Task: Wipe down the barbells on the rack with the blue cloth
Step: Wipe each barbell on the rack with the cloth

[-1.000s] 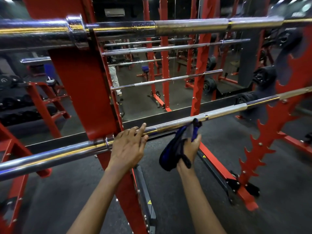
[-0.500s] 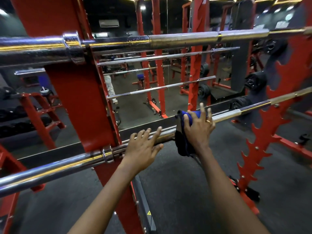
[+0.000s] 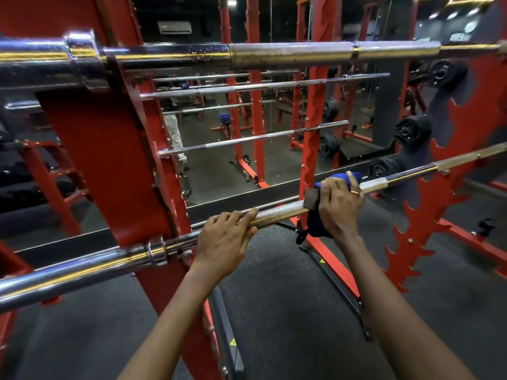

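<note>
A chrome barbell (image 3: 279,212) runs across the red rack (image 3: 109,160) at waist height, sloping up to the right. My left hand (image 3: 223,242) lies over the bar near its left collar, fingers curled over the top. My right hand (image 3: 340,207) grips the blue cloth (image 3: 315,223) wrapped round the same bar further right; the cloth's tail hangs below my palm. A second, thicker barbell (image 3: 274,54) lies on the rack above, at head height.
A red saw-toothed rack upright (image 3: 428,229) stands at the right. A wall mirror (image 3: 247,133) behind shows more bars and racks. Black weight plates (image 3: 411,131) hang at the right. Dark rubber floor (image 3: 274,297) lies below.
My right hand has slid the cloth to the right along the lower bar and closed round it. My left hand has settled onto the bar, fingers now curled over it.
</note>
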The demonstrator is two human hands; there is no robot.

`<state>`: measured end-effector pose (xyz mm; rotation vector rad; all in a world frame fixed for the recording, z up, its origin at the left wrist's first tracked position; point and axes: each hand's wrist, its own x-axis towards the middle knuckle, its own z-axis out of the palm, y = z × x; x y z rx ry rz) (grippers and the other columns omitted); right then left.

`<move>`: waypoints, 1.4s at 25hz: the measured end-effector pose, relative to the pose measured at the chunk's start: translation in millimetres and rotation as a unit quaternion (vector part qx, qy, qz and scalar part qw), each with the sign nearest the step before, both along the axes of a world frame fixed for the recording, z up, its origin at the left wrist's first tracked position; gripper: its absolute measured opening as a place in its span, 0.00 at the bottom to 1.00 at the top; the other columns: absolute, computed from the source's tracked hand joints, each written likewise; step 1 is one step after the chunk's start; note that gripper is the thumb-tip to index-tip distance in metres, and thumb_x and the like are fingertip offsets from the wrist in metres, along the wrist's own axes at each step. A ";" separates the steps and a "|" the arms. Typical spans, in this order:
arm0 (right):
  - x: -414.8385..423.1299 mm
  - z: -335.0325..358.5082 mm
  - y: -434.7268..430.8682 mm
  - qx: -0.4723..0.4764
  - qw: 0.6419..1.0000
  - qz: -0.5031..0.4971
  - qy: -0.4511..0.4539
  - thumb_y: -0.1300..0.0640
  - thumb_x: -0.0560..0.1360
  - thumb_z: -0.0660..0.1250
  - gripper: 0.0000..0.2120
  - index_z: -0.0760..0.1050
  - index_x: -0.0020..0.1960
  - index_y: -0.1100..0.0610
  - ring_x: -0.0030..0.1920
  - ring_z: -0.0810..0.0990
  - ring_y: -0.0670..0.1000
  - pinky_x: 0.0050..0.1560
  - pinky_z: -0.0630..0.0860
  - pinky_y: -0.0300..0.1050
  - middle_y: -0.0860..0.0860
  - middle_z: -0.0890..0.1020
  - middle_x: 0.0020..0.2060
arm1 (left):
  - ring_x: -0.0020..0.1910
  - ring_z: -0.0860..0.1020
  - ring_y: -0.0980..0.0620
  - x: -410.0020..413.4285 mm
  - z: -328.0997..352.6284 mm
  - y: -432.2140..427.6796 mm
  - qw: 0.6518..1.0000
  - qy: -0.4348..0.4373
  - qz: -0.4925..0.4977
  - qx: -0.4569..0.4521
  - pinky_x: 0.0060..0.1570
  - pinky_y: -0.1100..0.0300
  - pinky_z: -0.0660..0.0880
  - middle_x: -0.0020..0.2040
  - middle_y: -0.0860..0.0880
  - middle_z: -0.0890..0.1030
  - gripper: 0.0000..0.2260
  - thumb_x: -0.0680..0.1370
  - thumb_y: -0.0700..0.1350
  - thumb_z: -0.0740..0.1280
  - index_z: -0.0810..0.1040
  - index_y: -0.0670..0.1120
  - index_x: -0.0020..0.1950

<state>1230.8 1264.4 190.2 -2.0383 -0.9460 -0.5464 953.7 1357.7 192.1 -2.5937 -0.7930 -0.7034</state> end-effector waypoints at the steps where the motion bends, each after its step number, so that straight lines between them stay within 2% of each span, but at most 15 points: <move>1: -6.9 -0.4 1.0 0.003 1.000 0.004 0.001 0.44 0.82 0.48 0.24 0.81 0.56 0.51 0.78 0.63 0.56 0.72 0.60 0.63 0.48 0.82 0.59 | 0.49 0.79 0.49 0.9 -0.2 0.3 1.000 -0.005 0.002 -0.002 0.47 0.54 0.72 0.55 0.52 0.81 0.21 0.84 0.58 0.51 0.69 0.55 0.75; 5: -22.0 -11.5 -10.5 -0.036 0.975 0.174 -0.130 0.48 0.80 0.55 0.19 0.74 0.67 0.50 0.79 0.62 0.54 0.75 0.60 0.61 0.46 0.76 0.67 | 0.48 0.78 0.49 2.3 -1.0 -0.7 1.000 -0.018 0.008 -0.004 0.47 0.54 0.72 0.54 0.52 0.81 0.20 0.84 0.58 0.52 0.69 0.55 0.74; 7: 4.8 -13.5 -16.1 -0.005 0.971 0.220 -0.098 0.47 0.80 0.59 0.25 0.68 0.74 0.56 0.79 0.63 0.55 0.78 0.61 0.58 0.52 0.71 0.73 | 0.48 0.78 0.49 1.7 -1.4 -0.7 1.000 -0.018 0.007 -0.006 0.47 0.54 0.71 0.54 0.53 0.81 0.21 0.84 0.58 0.52 0.69 0.56 0.75; 9: 23.0 -11.9 -17.3 0.060 0.982 0.178 0.011 0.42 0.80 0.61 0.29 0.66 0.75 0.59 0.78 0.62 0.55 0.80 0.59 0.51 0.56 0.67 0.74 | 0.48 0.78 0.50 1.4 -0.8 -1.3 1.000 -0.019 0.010 -0.009 0.48 0.54 0.71 0.55 0.53 0.80 0.21 0.84 0.58 0.52 0.68 0.56 0.75; 11: 9.6 -11.6 -7.3 0.101 0.985 0.118 0.075 0.41 0.80 0.61 0.27 0.71 0.70 0.59 0.78 0.64 0.56 0.78 0.63 0.55 0.57 0.72 0.71 | 0.48 0.78 0.50 2.1 -0.9 -2.2 1.000 -0.026 0.013 -0.005 0.48 0.54 0.71 0.54 0.53 0.80 0.21 0.84 0.58 0.53 0.69 0.56 0.75; 14: -32.3 -10.8 4.9 0.101 0.981 0.163 0.006 0.46 0.80 0.63 0.18 0.76 0.64 0.57 0.74 0.69 0.56 0.75 0.67 0.57 0.54 0.77 0.65 | 0.46 0.77 0.50 1.7 -0.8 -2.2 0.999 -0.031 0.014 -0.004 0.47 0.54 0.71 0.53 0.53 0.80 0.20 0.84 0.57 0.54 0.69 0.56 0.74; 16: -36.5 -9.6 0.1 0.071 0.981 0.181 0.000 0.44 0.81 0.62 0.21 0.76 0.68 0.54 0.77 0.64 0.56 0.78 0.62 0.52 0.55 0.70 0.73 | 0.46 0.77 0.49 2.1 -1.6 -2.7 0.999 -0.030 0.015 0.000 0.47 0.54 0.71 0.53 0.54 0.80 0.20 0.83 0.57 0.54 0.69 0.56 0.74; 18: -36.0 -9.4 -9.0 0.049 0.993 0.098 0.050 0.38 0.82 0.59 0.26 0.70 0.76 0.48 0.80 0.57 0.60 0.78 0.60 0.57 0.57 0.59 0.79 | 0.46 0.77 0.49 2.9 -1.6 -2.6 0.999 -0.037 0.016 0.001 0.47 0.54 0.70 0.52 0.54 0.80 0.20 0.83 0.57 0.55 0.70 0.56 0.74; 21: -61.4 -13.9 -14.6 0.096 0.978 0.060 0.176 0.41 0.82 0.62 0.33 0.56 0.83 0.47 0.77 0.60 0.62 0.77 0.63 0.60 0.59 0.56 0.78 | 0.46 0.77 0.50 2.7 -2.2 -3.3 0.999 -0.038 0.022 0.007 0.48 0.54 0.70 0.52 0.54 0.80 0.20 0.84 0.57 0.55 0.70 0.56 0.74; 24: -57.5 -11.3 -12.6 0.259 0.875 0.077 0.401 0.44 0.67 0.82 0.48 0.62 0.78 0.59 0.71 0.72 0.58 0.73 0.71 0.55 0.59 0.71 0.71 | 0.47 0.77 0.50 2.2 -1.7 -2.6 0.999 -0.033 0.016 0.004 0.48 0.55 0.69 0.52 0.55 0.80 0.20 0.84 0.58 0.54 0.69 0.56 0.75; 26: -39.5 -2.2 -16.0 0.325 0.730 0.146 0.583 0.48 0.58 0.87 0.43 0.75 0.67 0.62 0.61 0.83 0.57 0.66 0.78 0.57 0.58 0.83 0.61 | 0.46 0.77 0.50 2.3 -1.6 -3.1 0.999 -0.039 0.016 0.006 0.47 0.55 0.70 0.52 0.55 0.80 0.20 0.84 0.58 0.55 0.70 0.56 0.74; 27: -32.8 2.4 -18.7 0.323 0.696 0.173 0.617 0.53 0.60 0.86 0.36 0.79 0.64 0.62 0.58 0.85 0.58 0.64 0.80 0.59 0.58 0.85 0.58 | 0.46 0.77 0.50 2.6 -1.3 -3.3 0.999 -0.044 0.014 0.006 0.47 0.54 0.70 0.51 0.55 0.80 0.20 0.84 0.57 0.55 0.70 0.56 0.74; 29: -30.4 20.4 -25.1 0.302 0.754 0.173 0.558 0.62 0.64 0.82 0.30 0.78 0.64 0.62 0.58 0.84 0.59 0.64 0.79 0.60 0.59 0.85 0.58 | 0.46 0.77 0.50 2.9 -2.4 -3.6 0.999 -0.048 0.009 0.009 0.46 0.54 0.70 0.51 0.54 0.80 0.20 0.84 0.57 0.55 0.71 0.56 0.74; 32: -32.8 59.6 -29.9 0.188 0.958 0.052 0.209 0.63 0.69 0.77 0.31 0.69 0.69 0.60 0.62 0.78 0.59 0.65 0.76 0.56 0.58 0.77 0.63 | 0.45 0.78 0.50 2.6 -3.1 -2.0 0.999 -0.052 0.005 0.011 0.46 0.54 0.70 0.50 0.54 0.81 0.20 0.84 0.57 0.55 0.72 0.56 0.74; 35: -38.2 78.1 -18.3 0.016 0.993 -0.094 -0.065 0.62 0.68 0.73 0.26 0.69 0.63 0.60 0.56 0.76 0.64 0.54 0.74 0.62 0.61 0.74 0.57 | 0.44 0.78 0.50 3.3 -4.6 -0.8 0.999 -0.049 0.007 0.016 0.45 0.54 0.69 0.49 0.53 0.80 0.20 0.84 0.58 0.55 0.72 0.56 0.74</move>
